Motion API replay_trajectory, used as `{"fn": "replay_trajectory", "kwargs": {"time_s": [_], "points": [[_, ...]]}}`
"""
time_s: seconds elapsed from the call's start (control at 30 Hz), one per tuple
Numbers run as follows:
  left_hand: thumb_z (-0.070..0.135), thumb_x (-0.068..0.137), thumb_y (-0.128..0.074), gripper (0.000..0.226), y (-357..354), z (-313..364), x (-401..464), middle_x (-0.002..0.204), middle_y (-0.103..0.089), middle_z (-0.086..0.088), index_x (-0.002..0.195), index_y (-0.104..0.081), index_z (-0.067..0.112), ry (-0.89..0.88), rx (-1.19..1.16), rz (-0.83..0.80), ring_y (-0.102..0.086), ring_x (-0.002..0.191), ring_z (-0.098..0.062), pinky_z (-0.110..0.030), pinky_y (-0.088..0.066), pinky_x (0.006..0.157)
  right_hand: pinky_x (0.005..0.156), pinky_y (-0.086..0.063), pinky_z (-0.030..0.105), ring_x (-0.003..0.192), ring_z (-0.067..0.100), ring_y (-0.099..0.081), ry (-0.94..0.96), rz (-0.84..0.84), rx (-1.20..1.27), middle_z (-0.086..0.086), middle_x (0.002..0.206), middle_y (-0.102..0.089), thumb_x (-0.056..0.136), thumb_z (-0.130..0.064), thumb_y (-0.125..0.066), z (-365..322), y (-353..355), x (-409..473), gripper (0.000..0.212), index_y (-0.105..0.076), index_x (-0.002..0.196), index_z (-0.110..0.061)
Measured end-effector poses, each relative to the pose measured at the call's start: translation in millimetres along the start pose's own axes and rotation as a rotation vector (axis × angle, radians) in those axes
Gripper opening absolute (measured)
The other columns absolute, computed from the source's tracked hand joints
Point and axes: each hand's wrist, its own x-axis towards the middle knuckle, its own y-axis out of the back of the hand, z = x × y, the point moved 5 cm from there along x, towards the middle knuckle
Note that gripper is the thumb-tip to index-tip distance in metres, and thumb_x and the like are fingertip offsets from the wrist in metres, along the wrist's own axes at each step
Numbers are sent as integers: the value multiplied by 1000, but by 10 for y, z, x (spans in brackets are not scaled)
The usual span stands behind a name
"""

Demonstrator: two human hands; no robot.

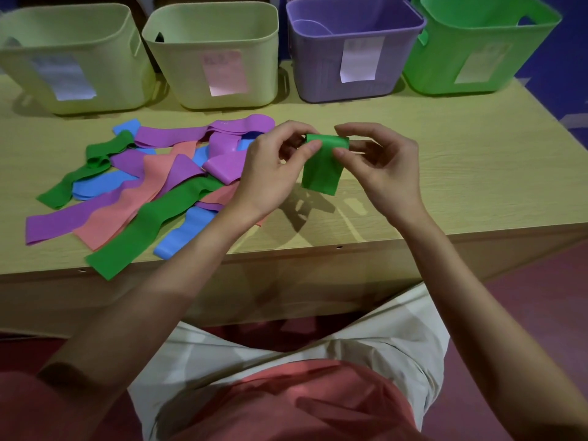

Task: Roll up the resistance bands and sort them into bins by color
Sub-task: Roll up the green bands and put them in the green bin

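A green resistance band (323, 167) is held above the table, its top part rolled into a small coil and its tail hanging down. My left hand (273, 167) pinches the roll's left end and my right hand (378, 163) pinches its right end. A loose heap of bands (149, 186) in purple, pink, blue and green lies flat on the table's left half. Along the back stand a pale yellow-green bin (66, 58), a second pale bin (216, 55) with a pink label, a purple bin (353, 49) and a green bin (477, 46).
The wooden table (445, 173) has bare surface to the right of my hands. Its front edge runs just below the band heap, and a green band's end hangs over it. My lap shows below the table.
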Motion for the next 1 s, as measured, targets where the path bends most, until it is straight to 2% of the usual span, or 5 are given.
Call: {"fn": "replay_trajectory", "kwargs": {"time_s": [0.13,0.37,0.53,0.73,1.0], "points": [[21,90,-62,14,-11,-48,28,85,-65,6,103,-67,19,53,-71,-57,-60,77,-4,-27,-52,72,77,-55,30,83,12,-66,59,7,-85,12,99,-70,82,-1,-70,1,22,4,20,-69,102,-4],[13,86,-68,23,68,105,-7,99,-67,0,109,-71,12,-206,164,-11,-63,81,-12,-32,-54,81,75,-55,26,77,12,-63,-106,39,46,7,87,-70,84,0,-69,64,69,-3,17,-70,100,-6],[14,87,-65,19,28,16,27,93,-69,2,105,-70,18,-19,43,-57,-63,81,-17,-33,-53,75,77,-55,26,86,12,-68,26,3,-71,10,101,-70,84,-4,-71,34,51,-11,23,-68,107,-5],[8,90,-64,14,-16,-109,49,71,-65,9,98,-69,19,222,-177,-158,-56,62,-1,-19,-48,63,74,-52,22,90,17,-65,266,-35,-306,9,98,-66,84,-4,-69,-38,39,-43,17,-72,101,-6],[22,91,-61,21,29,135,-9,92,-62,5,106,-69,12,-212,295,-43,-57,77,-10,-28,-50,73,73,-52,25,87,12,-66,-280,-3,194,5,91,-73,86,-5,-68,178,66,-23,9,-73,92,-10]]}}
